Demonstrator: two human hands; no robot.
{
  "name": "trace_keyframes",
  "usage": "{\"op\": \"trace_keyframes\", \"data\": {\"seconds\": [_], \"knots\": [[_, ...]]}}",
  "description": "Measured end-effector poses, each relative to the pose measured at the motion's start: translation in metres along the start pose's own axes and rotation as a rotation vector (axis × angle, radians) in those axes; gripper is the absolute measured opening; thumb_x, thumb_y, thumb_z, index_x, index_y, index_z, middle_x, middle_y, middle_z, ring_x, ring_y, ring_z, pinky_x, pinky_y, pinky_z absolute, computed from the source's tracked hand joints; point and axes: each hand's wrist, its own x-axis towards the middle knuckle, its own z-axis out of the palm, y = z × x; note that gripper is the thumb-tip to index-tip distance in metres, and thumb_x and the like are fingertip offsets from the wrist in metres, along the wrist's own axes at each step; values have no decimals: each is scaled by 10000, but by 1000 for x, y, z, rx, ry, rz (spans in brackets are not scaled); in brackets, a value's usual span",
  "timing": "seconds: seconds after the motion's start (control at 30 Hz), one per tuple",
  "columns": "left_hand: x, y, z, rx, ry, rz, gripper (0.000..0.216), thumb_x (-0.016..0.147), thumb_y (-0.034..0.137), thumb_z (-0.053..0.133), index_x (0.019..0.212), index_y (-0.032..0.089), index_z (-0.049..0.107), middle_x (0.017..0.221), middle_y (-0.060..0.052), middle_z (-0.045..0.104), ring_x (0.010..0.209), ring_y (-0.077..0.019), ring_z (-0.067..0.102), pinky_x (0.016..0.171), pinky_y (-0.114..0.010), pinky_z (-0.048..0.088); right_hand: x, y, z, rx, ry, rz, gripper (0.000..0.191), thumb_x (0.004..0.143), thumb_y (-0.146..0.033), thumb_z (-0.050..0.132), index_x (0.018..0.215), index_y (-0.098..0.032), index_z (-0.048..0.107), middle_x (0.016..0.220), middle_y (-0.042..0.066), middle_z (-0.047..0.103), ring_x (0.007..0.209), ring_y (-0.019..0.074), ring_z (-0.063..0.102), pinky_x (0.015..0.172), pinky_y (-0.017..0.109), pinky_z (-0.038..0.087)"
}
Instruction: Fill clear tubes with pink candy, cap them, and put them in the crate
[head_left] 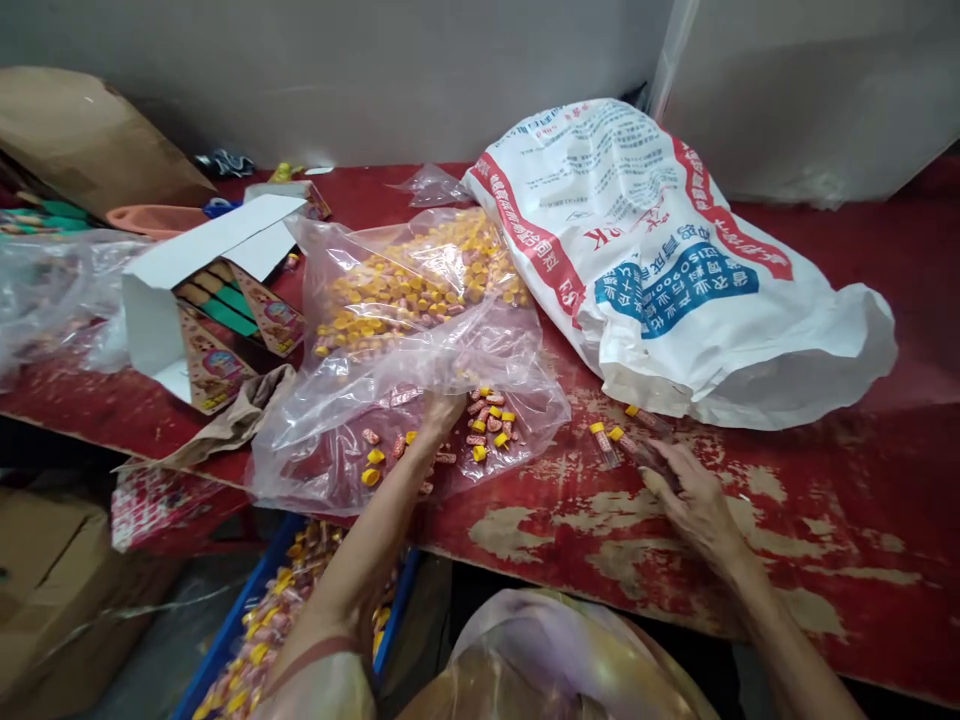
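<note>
Nearest the camera lay a glossy plastic-covered bundle (555, 660) in the person's lap, and beside it a blue crate (247, 640) of wrapped sweets sat under the worktop edge. The left hand (439, 410) reached into a clear plastic bag (405, 400) of small yellow-capped tubes; its fingers were buried in the film, so whether they were spread or closed on anything could not be told. The right hand (694, 495) lay palm-down on the worktop (825, 520), its fingers fairly flat and loosely together, their tips touching a few loose tubes (622, 440) just below a large white printed sack (667, 260). To do this well, it seemed wise to gather the loose tubes side by side under the right fingers so that none rolled off, and to draw from the bag's mouth without dragging the film over the worktop edge, where tubes might spill toward the crate. The worktop was a red board, its paint worn to pale patches near the front. An open white carton (202, 300) holding printed sleeves stood at the left, with more clear bags (52, 290) and brown cardboard (90, 130) beyond, against a plain grey wall.
</note>
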Motion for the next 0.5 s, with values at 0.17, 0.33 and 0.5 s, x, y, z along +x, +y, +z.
{"op": "trace_keyframes", "data": {"seconds": [0.17, 0.33, 0.5], "knots": [[-48, 8, -47, 157, -41, 80, 70, 741, 171, 583, 793, 179, 629, 837, -43, 575, 829, -195, 550, 786, -326, 438, 4, -18, 22, 137, -79, -41, 257, 892, -359, 495, 1087, -205, 559, 1125, 86, 624, 1056, 213, 591, 864, 334, 484], [-127, 35, -39, -365, -239, -83, 275, 738, 250, 659, 995, 222, 567, 900, -21, 615, 810, -153, 605, 750, -279, 475, 10, -47, 42, 245, -163, -191, 202, 910, -281, 481, 1084, -201, 548, 977, 56, 632, 892, 158, 616, 793, 268, 491], [-165, 49, 5, -745, -360, -367, 244, 690, 292, 745, 851, 173, 605, 806, -16, 659, 735, -128, 613, 727, -255, 482, 11, -61, 46, 249, -236, -231, 204, 919, -289, 471, 1087, -193, 537, 966, 71, 606, 872, 167, 596, 758, 281, 487]]}}
